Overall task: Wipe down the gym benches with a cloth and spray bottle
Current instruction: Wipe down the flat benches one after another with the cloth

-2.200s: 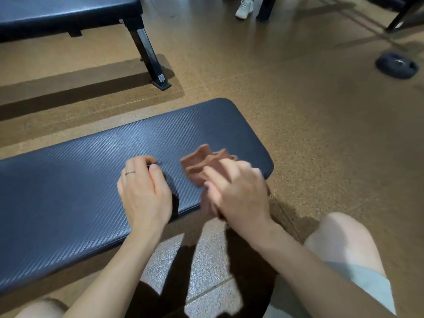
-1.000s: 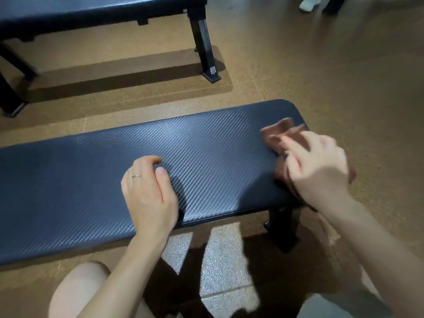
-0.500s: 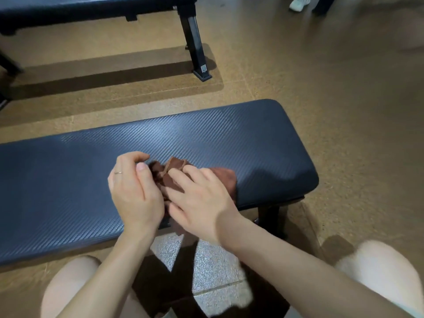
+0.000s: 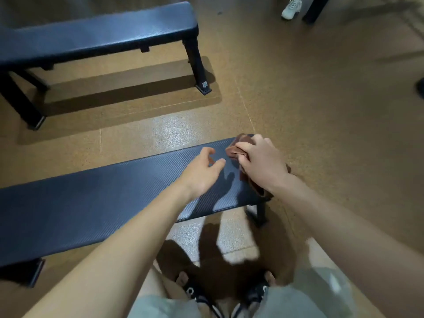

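Note:
A dark blue padded bench (image 4: 91,210) runs across in front of me. At its right end lies a crumpled brown cloth (image 4: 238,145), and my right hand (image 4: 261,161) presses down on it with fingers spread over the top; part of the cloth hangs off the bench end below my wrist. My left hand (image 4: 202,171) hovers just left of the cloth, above the pad, fingers loosely curled and holding nothing. No spray bottle is in view.
A second dark blue bench (image 4: 96,35) stands further away at the upper left, on black legs. Another person's white shoe (image 4: 290,9) is at the top right. The floor is brown cork-like tile. My own knees and shoes show at the bottom.
My right hand slid the cloth from mid-bench out to the bench's right end. My left hand lifted off the pad and followed to the right. The view rose higher above the bench.

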The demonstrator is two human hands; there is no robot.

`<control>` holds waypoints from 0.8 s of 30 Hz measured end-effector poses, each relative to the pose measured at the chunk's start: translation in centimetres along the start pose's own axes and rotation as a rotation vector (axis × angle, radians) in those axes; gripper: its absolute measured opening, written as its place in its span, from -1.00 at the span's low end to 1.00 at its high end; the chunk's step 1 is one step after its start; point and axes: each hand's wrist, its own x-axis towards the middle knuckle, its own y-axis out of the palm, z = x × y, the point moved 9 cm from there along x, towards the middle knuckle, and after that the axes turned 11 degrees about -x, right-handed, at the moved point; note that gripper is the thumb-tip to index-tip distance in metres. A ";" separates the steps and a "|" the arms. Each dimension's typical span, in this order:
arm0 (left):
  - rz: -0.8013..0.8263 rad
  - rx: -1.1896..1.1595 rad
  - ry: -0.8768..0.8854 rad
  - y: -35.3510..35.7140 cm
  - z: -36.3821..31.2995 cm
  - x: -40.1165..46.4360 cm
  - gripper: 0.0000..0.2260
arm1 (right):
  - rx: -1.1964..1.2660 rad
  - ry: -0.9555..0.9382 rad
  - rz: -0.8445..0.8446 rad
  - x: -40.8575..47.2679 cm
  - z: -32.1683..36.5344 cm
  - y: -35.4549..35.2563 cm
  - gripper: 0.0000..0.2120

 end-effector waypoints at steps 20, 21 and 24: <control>-0.026 0.180 0.031 -9.3 -33.9 -9.9 -0.52 | -0.023 0.116 0.133 -3.2 -6.4 -34.4 -0.66; -0.027 0.204 0.046 -8.4 -35.0 -9.3 -0.52 | -0.044 0.116 0.137 -2.5 -7.7 -34.9 -0.66; -0.043 0.281 0.032 -5.8 -37.2 -7.0 -0.51 | -0.060 0.073 0.130 -0.3 -12.2 -36.3 -0.67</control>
